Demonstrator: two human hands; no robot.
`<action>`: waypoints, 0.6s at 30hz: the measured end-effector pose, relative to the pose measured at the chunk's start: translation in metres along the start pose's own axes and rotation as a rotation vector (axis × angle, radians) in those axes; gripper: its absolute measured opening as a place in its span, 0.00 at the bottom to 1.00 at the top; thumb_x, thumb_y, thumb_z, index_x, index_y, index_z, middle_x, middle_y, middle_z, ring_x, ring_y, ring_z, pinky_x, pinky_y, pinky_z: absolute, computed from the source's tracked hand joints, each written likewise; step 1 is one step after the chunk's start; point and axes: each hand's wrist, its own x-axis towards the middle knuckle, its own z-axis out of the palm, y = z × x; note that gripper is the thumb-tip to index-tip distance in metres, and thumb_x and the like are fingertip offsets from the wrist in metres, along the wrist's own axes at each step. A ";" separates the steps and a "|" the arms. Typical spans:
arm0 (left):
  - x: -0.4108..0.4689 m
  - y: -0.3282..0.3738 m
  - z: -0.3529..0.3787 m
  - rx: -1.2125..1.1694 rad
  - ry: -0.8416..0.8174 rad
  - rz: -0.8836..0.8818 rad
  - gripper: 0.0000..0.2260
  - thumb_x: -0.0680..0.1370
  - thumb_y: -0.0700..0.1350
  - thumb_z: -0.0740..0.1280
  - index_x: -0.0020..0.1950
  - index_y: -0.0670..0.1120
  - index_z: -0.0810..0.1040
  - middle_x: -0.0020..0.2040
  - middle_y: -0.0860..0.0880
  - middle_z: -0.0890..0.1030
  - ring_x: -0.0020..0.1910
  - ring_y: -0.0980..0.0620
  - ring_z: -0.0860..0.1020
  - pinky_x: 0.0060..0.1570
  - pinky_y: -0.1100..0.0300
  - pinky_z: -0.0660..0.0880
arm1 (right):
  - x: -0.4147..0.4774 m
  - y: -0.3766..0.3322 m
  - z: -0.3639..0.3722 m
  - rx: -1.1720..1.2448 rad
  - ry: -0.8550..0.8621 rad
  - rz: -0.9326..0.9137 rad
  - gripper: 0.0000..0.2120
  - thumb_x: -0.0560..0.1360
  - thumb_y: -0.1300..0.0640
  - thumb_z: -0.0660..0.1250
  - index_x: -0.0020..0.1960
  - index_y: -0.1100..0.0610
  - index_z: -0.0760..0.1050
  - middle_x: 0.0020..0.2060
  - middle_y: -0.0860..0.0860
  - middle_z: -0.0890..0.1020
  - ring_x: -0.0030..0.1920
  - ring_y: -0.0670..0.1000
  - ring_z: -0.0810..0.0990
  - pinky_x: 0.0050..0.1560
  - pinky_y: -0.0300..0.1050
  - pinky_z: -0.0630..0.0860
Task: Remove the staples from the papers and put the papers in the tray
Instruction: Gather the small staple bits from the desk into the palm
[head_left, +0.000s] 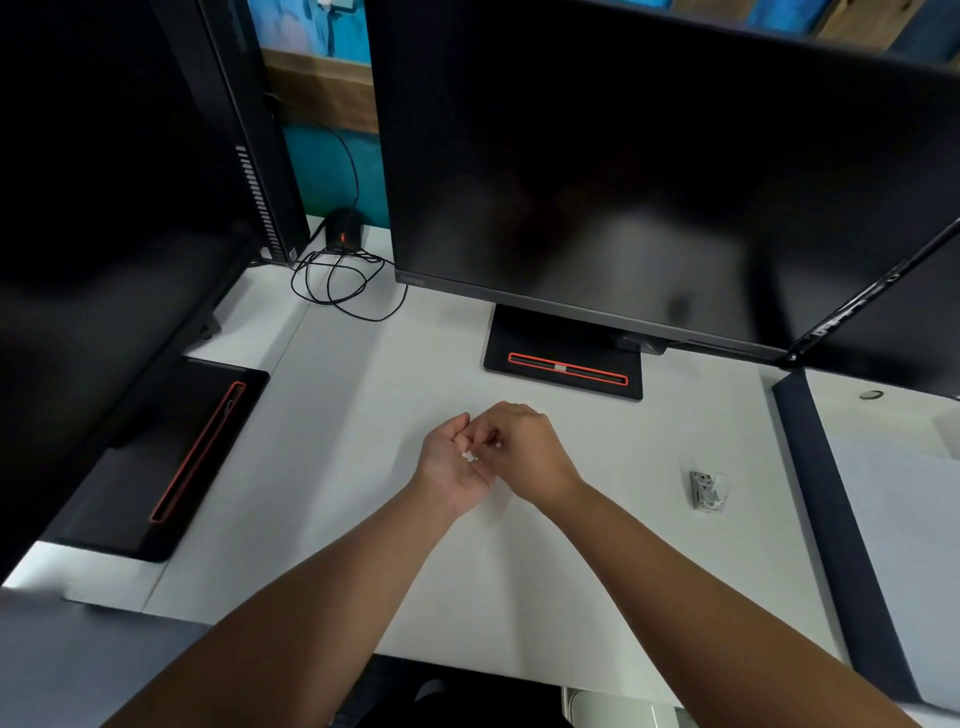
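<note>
1. Hands meet over the middle of the white tabletop (363, 467); both forearms reach in from its near edge.
2. Left hand (451, 465): palm up, fingers loosely cupped, gripping nothing. Small white bits (470, 456) lie on the palm.
3. Right hand (527, 447): knuckles up, fingers curled down onto the left palm, fingertips at the bits. Cannot tell whether it pinches one (too small, partly hidden).
4. Small metal-and-clear tool (706, 491), probably the staple remover, lies on the tabletop to the right of the right wrist, well apart from both hands.
5. Tray (831, 519): its dark rim runs along the right side of the tabletop. The pale flat surface inside reads as papers (893, 519); no detail resolvable.
6. Far side: centre monitor (623, 156) on its stand base (563, 371), the base near the hands, just beyond them.
7. Left side: second monitor (104, 182), its base (171, 457) near the left edge. Black cables (337, 280) are coiled in the far left corner.
8. Open room: white tabletop shows between the left base and the hands, between the hands and the tool, and from the hands back to the near edge.
</note>
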 end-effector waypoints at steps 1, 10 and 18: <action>0.000 -0.002 -0.001 0.001 0.011 0.001 0.14 0.81 0.45 0.57 0.54 0.38 0.78 0.46 0.43 0.83 0.46 0.49 0.79 0.58 0.58 0.73 | -0.002 0.000 -0.001 0.001 -0.003 0.006 0.06 0.69 0.64 0.67 0.38 0.54 0.79 0.40 0.49 0.82 0.44 0.49 0.76 0.52 0.53 0.74; -0.014 -0.017 -0.015 0.002 -0.097 -0.023 0.20 0.82 0.44 0.52 0.54 0.31 0.78 0.53 0.34 0.82 0.49 0.41 0.83 0.53 0.51 0.76 | -0.032 0.018 -0.020 0.070 0.194 0.103 0.09 0.75 0.64 0.64 0.49 0.55 0.80 0.45 0.49 0.80 0.43 0.43 0.76 0.42 0.25 0.67; -0.017 -0.015 -0.028 0.002 -0.136 -0.067 0.20 0.82 0.44 0.52 0.56 0.31 0.78 0.57 0.36 0.81 0.58 0.40 0.79 0.59 0.49 0.74 | -0.067 0.067 -0.005 -0.204 0.122 0.204 0.11 0.72 0.70 0.60 0.48 0.65 0.79 0.44 0.60 0.81 0.46 0.60 0.78 0.46 0.45 0.73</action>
